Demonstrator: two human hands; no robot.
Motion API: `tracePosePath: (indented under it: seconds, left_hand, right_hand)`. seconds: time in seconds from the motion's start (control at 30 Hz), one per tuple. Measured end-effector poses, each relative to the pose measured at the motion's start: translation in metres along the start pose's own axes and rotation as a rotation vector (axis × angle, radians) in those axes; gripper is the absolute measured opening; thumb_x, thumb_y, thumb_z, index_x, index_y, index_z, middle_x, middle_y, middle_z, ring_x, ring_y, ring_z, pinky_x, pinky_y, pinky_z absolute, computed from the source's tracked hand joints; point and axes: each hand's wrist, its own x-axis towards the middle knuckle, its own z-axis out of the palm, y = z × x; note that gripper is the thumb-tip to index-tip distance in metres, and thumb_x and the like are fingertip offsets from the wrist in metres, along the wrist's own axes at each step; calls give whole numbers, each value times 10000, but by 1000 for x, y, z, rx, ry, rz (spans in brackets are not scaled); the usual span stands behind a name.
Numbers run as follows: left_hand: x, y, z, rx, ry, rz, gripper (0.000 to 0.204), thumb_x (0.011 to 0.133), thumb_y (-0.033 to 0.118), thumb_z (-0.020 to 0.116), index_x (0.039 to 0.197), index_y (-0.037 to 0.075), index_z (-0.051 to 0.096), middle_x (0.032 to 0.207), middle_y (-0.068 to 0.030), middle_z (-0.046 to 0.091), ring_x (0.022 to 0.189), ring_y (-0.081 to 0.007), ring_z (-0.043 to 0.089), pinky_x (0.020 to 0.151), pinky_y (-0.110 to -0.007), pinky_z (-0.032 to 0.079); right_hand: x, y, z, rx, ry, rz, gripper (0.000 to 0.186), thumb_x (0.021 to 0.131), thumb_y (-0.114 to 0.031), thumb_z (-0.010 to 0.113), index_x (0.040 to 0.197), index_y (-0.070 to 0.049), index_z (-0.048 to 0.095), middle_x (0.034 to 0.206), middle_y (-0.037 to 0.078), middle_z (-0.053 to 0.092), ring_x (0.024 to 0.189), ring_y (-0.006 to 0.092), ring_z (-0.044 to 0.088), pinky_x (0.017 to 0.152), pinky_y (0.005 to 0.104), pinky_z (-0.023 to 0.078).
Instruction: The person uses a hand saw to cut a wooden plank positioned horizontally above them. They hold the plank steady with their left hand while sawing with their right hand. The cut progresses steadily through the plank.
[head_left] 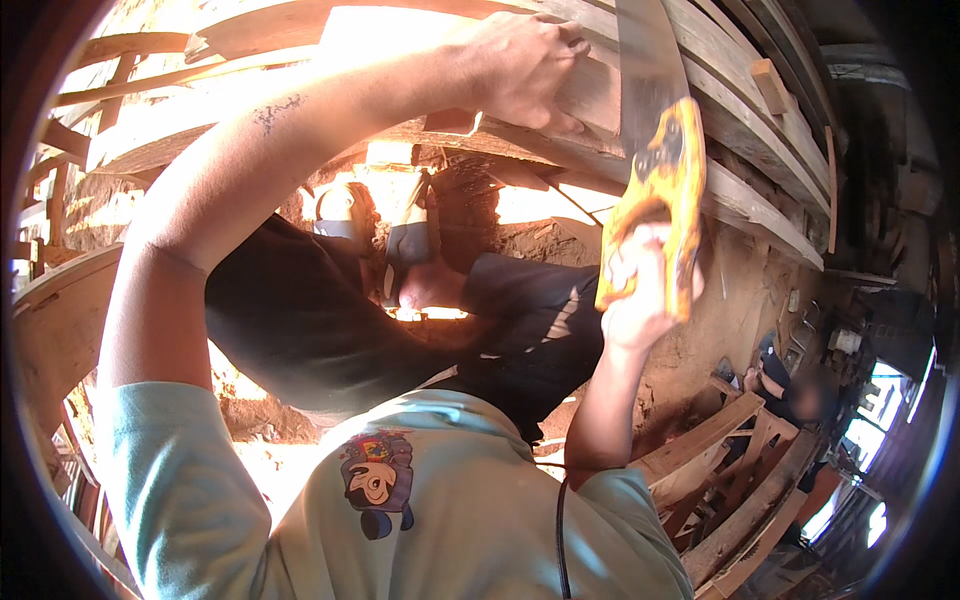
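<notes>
My right hand (645, 285) is wrapped round the worn yellow handle of a handsaw (655, 165). The saw's broad metal blade points away from me and lies against the right end of a wooden board (592, 92). Across that board, just left of the blade, my left hand (530, 70) grips the wood with bent fingers, the thumb toward the near edge. The blade's teeth and any cut in the wood are too blurred to make out.
Long planks (740, 130) run beneath the board and off to the right, with a small wood block (770, 86) on them. My legs and feet are below, over bare earth. At the lower right lie stacked timbers (740, 500), with another person (800, 390) beyond them.
</notes>
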Motion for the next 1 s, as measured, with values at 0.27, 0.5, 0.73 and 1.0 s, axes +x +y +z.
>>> tracePosePath:
  seconds: [0.27, 0.5, 0.73, 1.0]
  left_hand:
    - [8, 6, -3, -10, -134, -35, 1020, 842, 688, 777, 1407, -138, 583, 1319, -239, 653, 1134, -429, 700, 900, -504, 619]
    - [2, 6, -12, 1, -83, -23, 1016, 824, 645, 799, 1429, -132, 553, 1387, -261, 621, 1214, -422, 670, 970, -514, 594]
    - [6, 4, -1, 1, -47, -2, 996, 816, 646, 804, 1403, -126, 578, 1361, -226, 636, 1223, -405, 660, 972, -493, 603]
    - [6, 5, -4, -1, -78, -34, 1045, 820, 689, 786, 1434, -127, 564, 1363, -236, 642, 1222, -418, 664, 974, -497, 605]
  right_hand:
    - [-54, -25, -26, 39, 15, 50, 62, 981, -19, 659, 941, 18, 630, 667, 12, 546, 485, 64, 466, 445, 233, 382]
    - [-36, -2, -16, 97, 19, -17, 23, 991, 8, 646, 969, 4, 650, 672, 9, 557, 487, 60, 474, 440, 243, 382]
    - [-43, -14, -21, 36, 31, 16, 40, 988, 7, 683, 972, 9, 646, 691, 22, 592, 481, 57, 482, 420, 251, 379]
    - [-49, -14, -35, 126, 34, 72, 34, 966, 0, 655, 964, 31, 640, 637, 18, 511, 496, 54, 448, 441, 225, 375]
